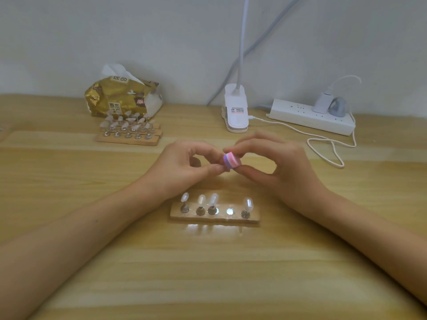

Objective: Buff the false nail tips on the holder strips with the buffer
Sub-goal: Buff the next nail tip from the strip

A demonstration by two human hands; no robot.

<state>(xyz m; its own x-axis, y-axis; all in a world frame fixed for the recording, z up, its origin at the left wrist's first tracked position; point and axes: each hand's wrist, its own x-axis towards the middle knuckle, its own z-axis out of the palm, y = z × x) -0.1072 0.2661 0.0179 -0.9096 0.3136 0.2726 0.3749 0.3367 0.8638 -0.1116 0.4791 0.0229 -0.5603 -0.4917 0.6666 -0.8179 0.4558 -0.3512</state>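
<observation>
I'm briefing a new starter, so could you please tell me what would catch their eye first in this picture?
The right hand pinches a small pink-and-purple striped buffer above the middle of the table, close against the curled fingers of the left hand. Nearer the camera, a wooden holder strip carries four clear nail tips and one bare slot.

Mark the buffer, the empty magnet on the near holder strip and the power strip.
buffer (230, 160): head view, on its striped pink and purple side.
empty magnet (230, 212): head view, centre of the bare metal disc.
power strip (305, 116): head view, middle of its white top face.
</observation>
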